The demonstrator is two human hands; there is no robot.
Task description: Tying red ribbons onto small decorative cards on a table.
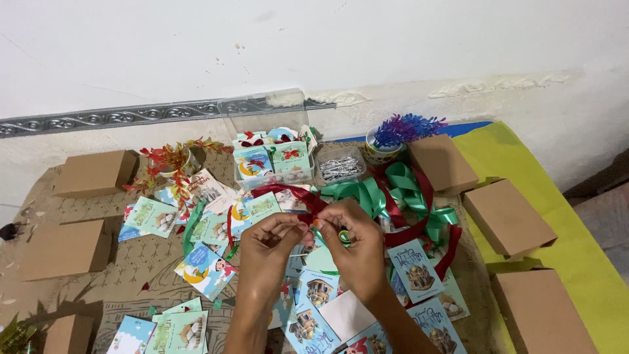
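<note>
Both hands, the left hand [272,239] and the right hand [350,246], pinch a red ribbon [295,194] tight above the picture cards [206,269].

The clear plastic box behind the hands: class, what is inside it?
The clear plastic box holds small cards with red bows, standing packed together. Whatever lies beneath them is covered.

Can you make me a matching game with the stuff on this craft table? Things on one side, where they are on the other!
Things:
1. shiny red ribbon
2. small clear tub of silver staples
3. cup of purple plastic sprigs
4. plain brown cardboard boxes

Places:
A. along the yellow cloth on the right
B. pinched between the left hand and right hand
C. at the back, near the wall
D. just right of the clear box of cards

Pairs: 1-B, 2-D, 3-C, 4-A
</note>
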